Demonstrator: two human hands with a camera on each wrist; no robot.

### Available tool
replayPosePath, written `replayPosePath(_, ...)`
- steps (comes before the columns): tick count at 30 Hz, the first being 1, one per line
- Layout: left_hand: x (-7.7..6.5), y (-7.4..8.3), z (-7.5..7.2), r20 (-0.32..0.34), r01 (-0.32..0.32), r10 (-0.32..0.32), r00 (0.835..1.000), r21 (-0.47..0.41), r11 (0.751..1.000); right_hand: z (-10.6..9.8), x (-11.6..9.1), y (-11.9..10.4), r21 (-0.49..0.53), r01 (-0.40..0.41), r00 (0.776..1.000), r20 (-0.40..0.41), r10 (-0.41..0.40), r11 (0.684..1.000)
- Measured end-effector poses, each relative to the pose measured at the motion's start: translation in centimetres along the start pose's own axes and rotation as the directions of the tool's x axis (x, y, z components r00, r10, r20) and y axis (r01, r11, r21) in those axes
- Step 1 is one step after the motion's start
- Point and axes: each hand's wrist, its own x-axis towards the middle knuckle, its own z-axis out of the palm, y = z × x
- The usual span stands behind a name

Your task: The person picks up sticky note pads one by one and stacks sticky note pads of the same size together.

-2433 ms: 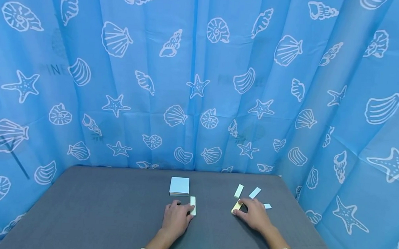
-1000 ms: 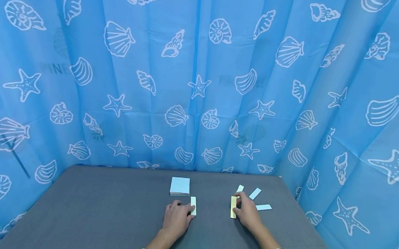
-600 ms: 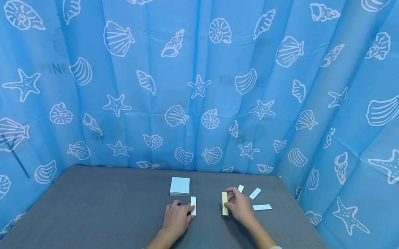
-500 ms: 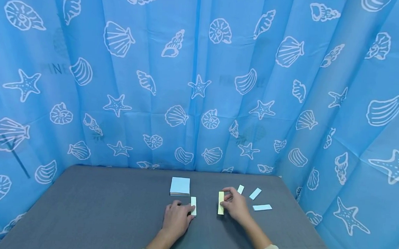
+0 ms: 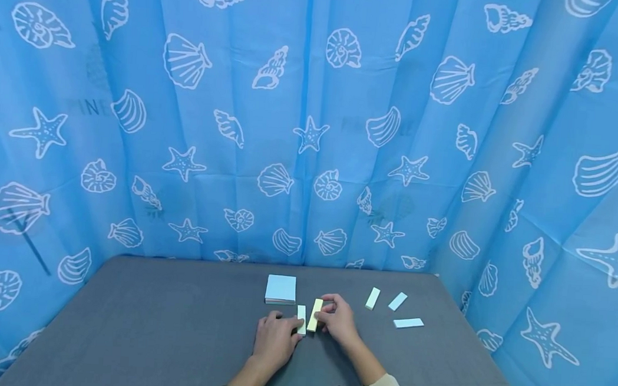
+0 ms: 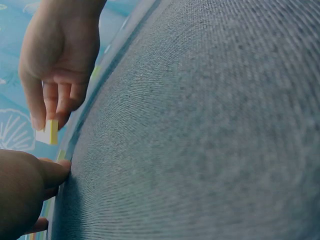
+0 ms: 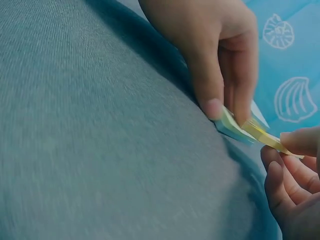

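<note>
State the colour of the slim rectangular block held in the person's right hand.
The slim rectangular block is pale yellow, clearest in the head view.

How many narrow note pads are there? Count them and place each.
5: a pale pad in the left hand, a yellow pad in the right hand, and farther right a leftmost pad, middle pad and rightmost pad. Others may be hidden underneath.

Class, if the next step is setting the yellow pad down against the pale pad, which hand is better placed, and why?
Probably the right hand: it pinches the yellow pad, just right of the pale pad. The left hand is occupied, holding the pale pad on the table.
</note>
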Motion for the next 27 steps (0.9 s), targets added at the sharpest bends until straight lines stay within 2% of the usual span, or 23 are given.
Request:
replayPosePath(4,0.0,0.0,0.0,-0.009,-0.003,0.003,1.0,-0.014,1.0,0.8,0.1,0.2,0.022,0.005,1.0,0.0,-0.005,1.0)
replayPosePath(10,0.1,-0.2,0.3,-0.011,0.008,-0.009,1.0,-0.028,1.0,1.3,0.4,0.5,0.002,0.014,1.0,-0.005,-0.014,1.0)
replayPosePath(19,0.1,-0.1,0.4,-0.001,0.036,-0.036,0.999,-0.047,0.998,2.0,1.4,0.5,-0.095,-0.022,0.999,-0.025,0.02,0.995)
replayPosePath(27,0.0,0.3,0.2,-0.023,-0.006,0.006,1.0,-0.014,1.0,2.1,2.2,0.0,-0.147,-0.014,1.0,0.006,0.015,0.989)
